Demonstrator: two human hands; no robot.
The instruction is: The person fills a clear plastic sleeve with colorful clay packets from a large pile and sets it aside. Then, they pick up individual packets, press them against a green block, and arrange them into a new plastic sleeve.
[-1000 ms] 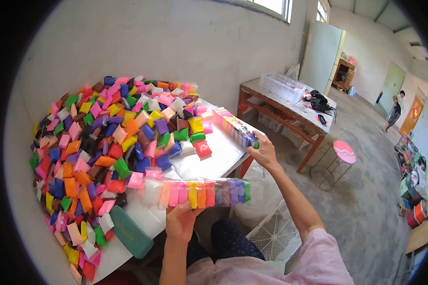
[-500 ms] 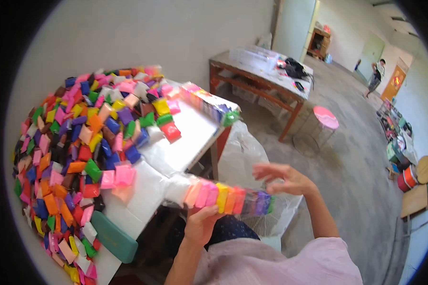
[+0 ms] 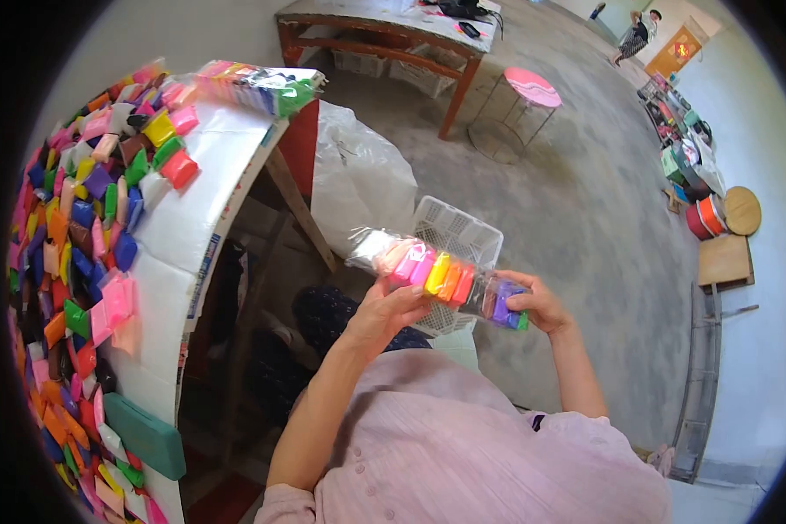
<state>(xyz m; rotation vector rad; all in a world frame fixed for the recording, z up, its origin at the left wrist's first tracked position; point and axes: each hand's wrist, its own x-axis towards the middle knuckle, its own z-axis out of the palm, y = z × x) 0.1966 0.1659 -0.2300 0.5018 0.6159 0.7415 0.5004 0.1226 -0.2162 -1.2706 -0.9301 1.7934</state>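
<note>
Lowered over lap, clear sleeve (image 3: 441, 279), rainbow-coloured packets

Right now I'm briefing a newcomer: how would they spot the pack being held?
Look past the white table to the basket on the floor. Above it, left hand and right hand hold a clear pack: one rainbow row, unlike the loose packets.

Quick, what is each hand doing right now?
Left hand: closed on the clear packet of coloured blocks, near its middle.
Right hand: closed on the packet's far end.
</note>
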